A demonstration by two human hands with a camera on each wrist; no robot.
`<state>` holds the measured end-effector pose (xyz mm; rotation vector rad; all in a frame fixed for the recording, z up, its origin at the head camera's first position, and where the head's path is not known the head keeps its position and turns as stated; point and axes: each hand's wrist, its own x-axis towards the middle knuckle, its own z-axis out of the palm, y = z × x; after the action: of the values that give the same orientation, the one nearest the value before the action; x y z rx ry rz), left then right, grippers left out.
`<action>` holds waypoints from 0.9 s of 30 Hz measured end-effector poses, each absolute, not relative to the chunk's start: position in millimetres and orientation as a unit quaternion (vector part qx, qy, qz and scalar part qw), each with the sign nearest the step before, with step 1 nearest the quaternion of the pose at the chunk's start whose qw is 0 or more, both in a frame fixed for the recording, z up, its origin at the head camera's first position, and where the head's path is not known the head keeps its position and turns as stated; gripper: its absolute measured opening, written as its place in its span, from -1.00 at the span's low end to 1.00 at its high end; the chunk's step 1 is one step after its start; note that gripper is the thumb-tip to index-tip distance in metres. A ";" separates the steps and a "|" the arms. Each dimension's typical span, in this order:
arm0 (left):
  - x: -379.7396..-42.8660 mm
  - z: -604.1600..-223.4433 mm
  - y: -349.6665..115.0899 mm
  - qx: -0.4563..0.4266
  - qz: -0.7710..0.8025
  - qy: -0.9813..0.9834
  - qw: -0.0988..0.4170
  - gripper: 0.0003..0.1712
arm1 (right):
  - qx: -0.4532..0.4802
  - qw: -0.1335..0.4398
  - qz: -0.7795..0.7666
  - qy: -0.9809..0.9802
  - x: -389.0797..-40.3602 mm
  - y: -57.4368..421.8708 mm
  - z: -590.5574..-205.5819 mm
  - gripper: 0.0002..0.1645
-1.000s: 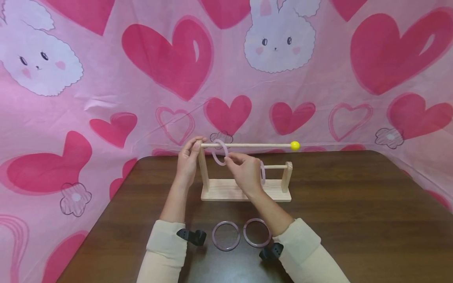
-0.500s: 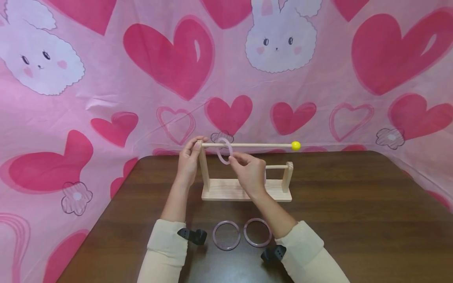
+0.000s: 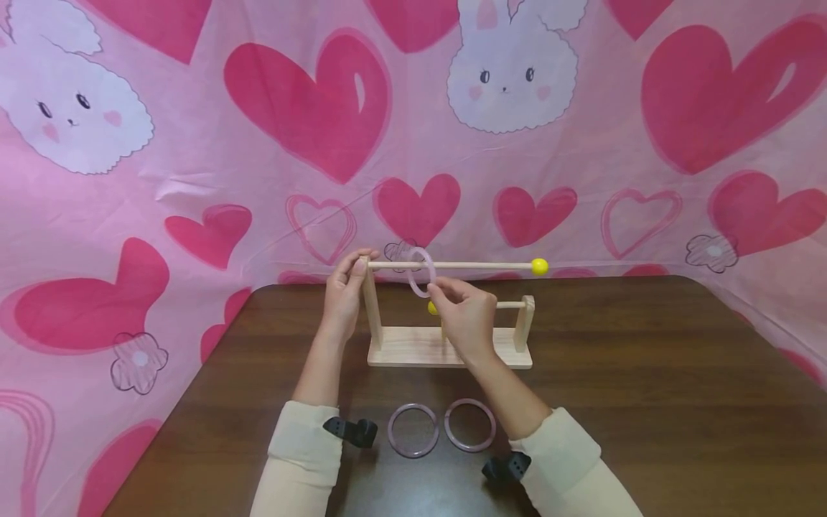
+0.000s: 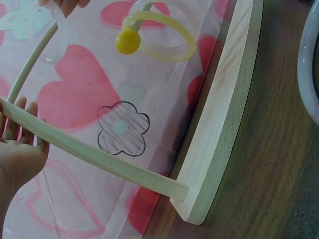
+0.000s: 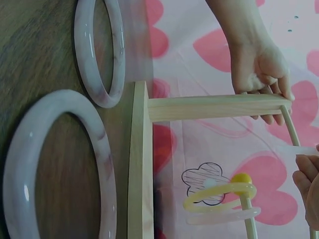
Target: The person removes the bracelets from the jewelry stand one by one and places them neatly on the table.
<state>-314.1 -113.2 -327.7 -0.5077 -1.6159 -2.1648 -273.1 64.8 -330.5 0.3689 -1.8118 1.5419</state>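
A pale wooden rack [image 3: 407, 346] stands on the table, with an upper rod [image 3: 484, 266] running from its left post to a yellow ball. My left hand [image 3: 344, 296] grips the top of that post. A pale pink bangle [image 4: 61, 49] encircles the upper rod, and my right hand [image 3: 466, 316] pinches its lower right edge between thumb and fingers. On the lower rod [image 3: 510, 305], tipped with another yellow ball [image 5: 241, 178], hang a yellow bangle [image 5: 217, 189] and a whitish bangle [image 5: 224, 216]; in the head view my right hand hides both.
Two marbled pinkish bangles [image 3: 413, 454] lie flat on the dark wooden table [image 3: 646, 402], between my forearms and in front of the rack. A pink cloth [image 3: 426, 151] with hearts and rabbits hangs behind the table. Black wrist cameras [image 3: 352, 431] sit at both cuffs.
My right hand has moved the pink bangle a little to the right along the upper rod, away from the left post. The left hand has stayed on the post.
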 end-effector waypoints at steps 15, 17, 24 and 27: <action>-313.7 -328.3 -113.2 -0.172 -0.773 -0.578 0.196 -0.76 | 0.134 0.386 0.590 -0.696 -270.3 82.0 -326.8 -0.86; -314.4 -328.4 -113.2 -0.173 -0.774 -0.577 0.194 -0.77 | 0.130 0.387 0.590 -0.696 -270.5 84.9 -326.9 -0.86; -316.0 -329.5 -113.2 -0.176 -0.775 -0.576 0.194 -0.79 | 0.110 0.403 0.574 -0.704 -256.5 88.9 -311.7 -0.86; -316.5 -329.8 -113.3 -0.177 -0.774 -0.576 0.196 -0.80 | 0.104 0.419 0.554 -0.712 -256.1 94.1 -311.2 -0.87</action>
<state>-316.5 -113.3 -329.8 -0.4951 -1.6127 -2.1676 -256.1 94.1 -311.2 0.2599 -1.7864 1.3893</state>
